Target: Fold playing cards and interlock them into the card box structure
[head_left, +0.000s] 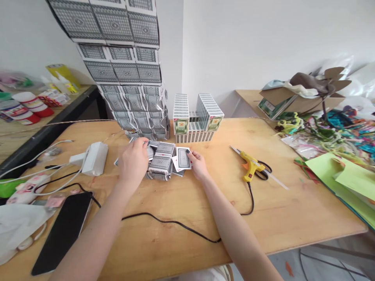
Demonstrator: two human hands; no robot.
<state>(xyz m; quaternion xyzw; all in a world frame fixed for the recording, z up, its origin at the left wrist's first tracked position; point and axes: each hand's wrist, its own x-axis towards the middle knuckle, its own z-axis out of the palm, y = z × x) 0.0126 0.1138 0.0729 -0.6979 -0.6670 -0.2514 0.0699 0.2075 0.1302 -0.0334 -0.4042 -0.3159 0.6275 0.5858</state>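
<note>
My right hand [197,162] pinches a playing card [183,158] with a grey patterned back, thumb on top. Other loose cards lie under and beside it. Left of that card sits a small block of folded playing cards [161,162] on the table. My left hand [136,156] is at the block's left side, fingers bent down over cards there; its fingertips are partly hidden, so I cannot tell whether it grips one. Behind the block rises a tall tower of folded cards [125,70]. Right of the tower stand stacked card boxes [195,121] with green fronts.
A yellow glue gun [251,166] lies at the right near scissors [265,171], its black cord crossing the table. A white power adapter [96,158] and a black phone [63,234] are at the left. Green paper [336,175] and a cardboard box [301,99] are at the right.
</note>
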